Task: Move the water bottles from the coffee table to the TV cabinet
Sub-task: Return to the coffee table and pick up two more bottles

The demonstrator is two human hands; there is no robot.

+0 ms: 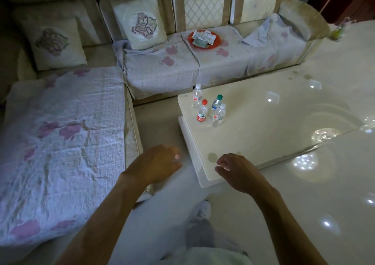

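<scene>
Apparently empty, left hand (160,163) and right hand (236,169) hang loosely curled short of clustered bottles (202,113); grabbing one may topple neighbours.

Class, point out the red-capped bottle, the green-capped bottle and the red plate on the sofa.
red-capped bottle (202,112): head view, on its clear body.
green-capped bottle (215,105): head view, on its upper body.
red plate (218,39): head view, on its bare right rim.

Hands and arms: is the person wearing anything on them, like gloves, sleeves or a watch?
Nothing visible. The left hand and right hand are gloveless, with no ring, watch or bracelet showing in the dim light. The left arm and right arm are uncovered to the picture's edge, no sleeve in sight.
</scene>
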